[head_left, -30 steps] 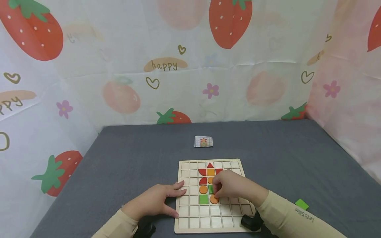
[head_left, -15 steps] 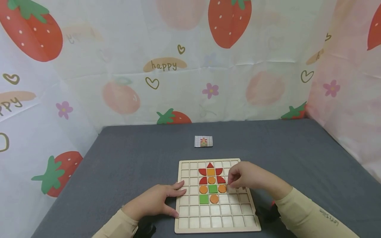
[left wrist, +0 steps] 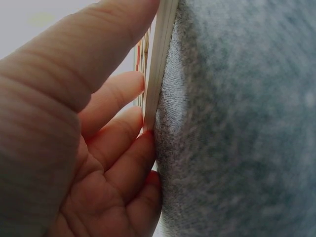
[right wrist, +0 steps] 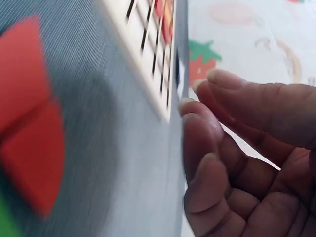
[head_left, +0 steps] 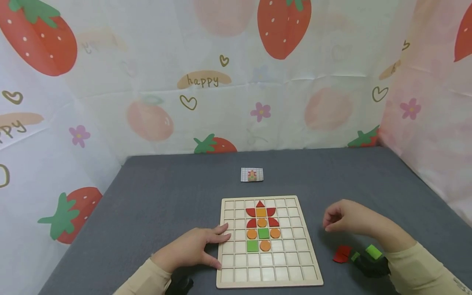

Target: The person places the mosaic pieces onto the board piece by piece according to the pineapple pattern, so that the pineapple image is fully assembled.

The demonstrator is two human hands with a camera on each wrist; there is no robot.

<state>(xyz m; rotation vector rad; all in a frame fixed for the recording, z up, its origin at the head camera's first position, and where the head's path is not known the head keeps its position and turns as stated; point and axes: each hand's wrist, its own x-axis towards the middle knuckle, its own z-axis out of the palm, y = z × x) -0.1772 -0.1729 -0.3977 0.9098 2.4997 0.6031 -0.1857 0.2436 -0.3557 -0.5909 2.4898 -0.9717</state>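
A wooden grid board [head_left: 236,272] lies on the table with coloured pieces set in its squares. My left hand [head_left: 195,248] rests against the board's left edge, fingers extended; the left wrist view shows its fingertips touching the wooden rim [left wrist: 157,69]. On the board are a red triangle [head_left: 260,204], red curved pieces [head_left: 273,222], orange circles [head_left: 265,246], an orange square [head_left: 261,212] and green squares [head_left: 252,246]. Right of the board, my right hand [head_left: 350,221] hovers over the cloth, fingers loosely curled with nothing seen between them, as the right wrist view also shows.
Loose red pieces [head_left: 342,254] and a green piece [head_left: 374,251] lie right of the board, near my right wrist's black camera [head_left: 370,266]. A small printed card [head_left: 252,175] lies beyond the board. Grey cloth [head_left: 177,188] covers the table; a patterned curtain [head_left: 155,49] stands behind.
My right hand has moved off the board to the right. An orange circle and a red curved piece on the right side, covered by the hand earlier, now show. My left hand stays put.
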